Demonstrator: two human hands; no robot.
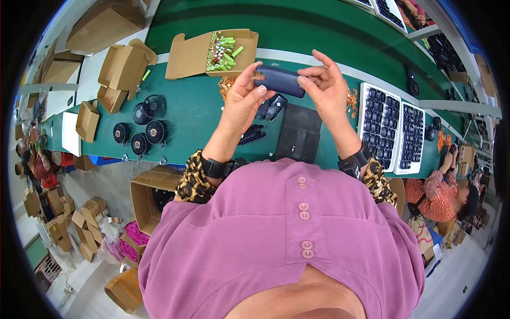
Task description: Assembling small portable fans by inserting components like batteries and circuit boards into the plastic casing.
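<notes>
Raised over the green bench, a dark blue curved plastic casing [281, 80] spans the gap between my two hands. My left hand [243, 98] pinches its left end between thumb and fingers. At the other end, the thumb and fingertips of my right hand [326, 87] grip the casing, with the index finger lifted away. Below my hands lie more dark casing parts [272, 108], beside a flat black mat [298, 133]. Another dark part [253, 135] rests near my left wrist. What sits on the casing's far side is hidden.
Behind my left hand stands an open cardboard box [245, 38] of green cylindrical cells. Several small black fans [139, 143] stand at left. To the right, white trays [367, 90] hold rows of dark parts. Small orange pieces [227, 85] lie in piles. A co-worker [438, 196] sits at far right.
</notes>
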